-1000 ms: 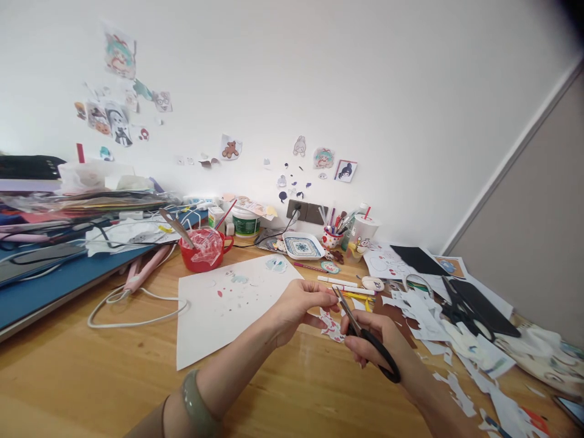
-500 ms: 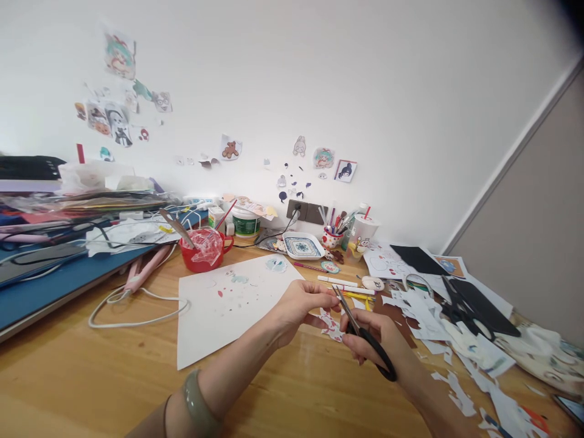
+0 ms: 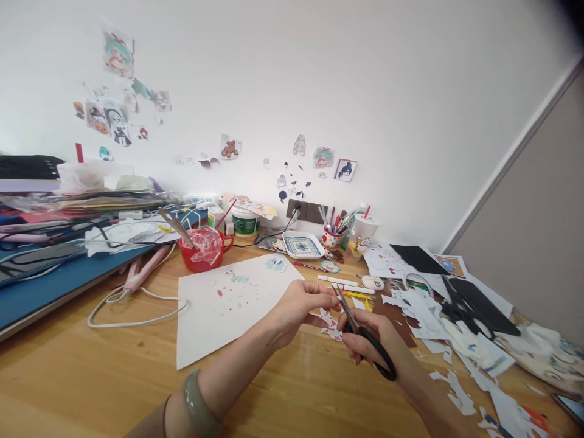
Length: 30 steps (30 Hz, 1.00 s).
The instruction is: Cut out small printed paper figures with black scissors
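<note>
My right hand (image 3: 367,334) is closed around the black-handled scissors (image 3: 349,313), whose blades point up and to the left. The blade tips stand slightly apart, right at the fingertips of my left hand (image 3: 308,304). Thumb and forefinger of the left hand are pinched together; whatever is between them is too small to make out. Below and between the two hands shows a white paper piece with red patterns (image 3: 332,325); I cannot tell if it lies on the table. Left of the hands lies a white sheet (image 3: 210,331) bearing small coloured cut-outs.
A red mug (image 3: 203,258) with plastic wrap and a patterned square dish (image 3: 303,255) stand behind the sheet. White markers (image 3: 337,281) lie beyond my hands. Paper scraps (image 3: 460,392), a second pair of black scissors (image 3: 463,310) and brown paper (image 3: 395,322) lie at right. A white cable (image 3: 137,326) loops at left.
Both hands keep almost the same place. A small white scrap now shows on the brown paper right of my right hand. The scissor tips look slightly further apart.
</note>
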### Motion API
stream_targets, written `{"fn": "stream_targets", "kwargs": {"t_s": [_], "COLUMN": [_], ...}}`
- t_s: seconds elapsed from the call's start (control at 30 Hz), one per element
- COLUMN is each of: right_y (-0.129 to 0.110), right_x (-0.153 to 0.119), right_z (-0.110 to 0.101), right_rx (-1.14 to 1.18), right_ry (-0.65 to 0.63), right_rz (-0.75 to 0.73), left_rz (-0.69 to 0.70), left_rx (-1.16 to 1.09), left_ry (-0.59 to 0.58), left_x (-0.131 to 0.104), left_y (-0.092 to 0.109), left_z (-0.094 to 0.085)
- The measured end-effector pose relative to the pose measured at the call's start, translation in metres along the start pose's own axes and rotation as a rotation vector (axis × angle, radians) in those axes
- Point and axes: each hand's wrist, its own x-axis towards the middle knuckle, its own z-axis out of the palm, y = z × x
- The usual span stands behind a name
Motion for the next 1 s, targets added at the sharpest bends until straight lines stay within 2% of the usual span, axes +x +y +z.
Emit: {"fn": "stream_targets", "kwargs": {"t_s": [0.23,1.0], "right_y": [0.0064,0.0031], "right_x": [0.002,-0.0007], "right_z": [-0.0006,-0.001], "right_rx": [-0.013,-0.029], "right_ry": [-0.005,0.007], "right_rz": [-0.027,-0.009], "left_rz": [-0.001,0.006], "left_rx": [-0.001,-0.016], "left_ry": [-0.01,-0.024], "left_x": [-0.0001,-0.0003], "left_y": [0.0,0.0006], "left_z": [-0.0005,-0.0024]}}
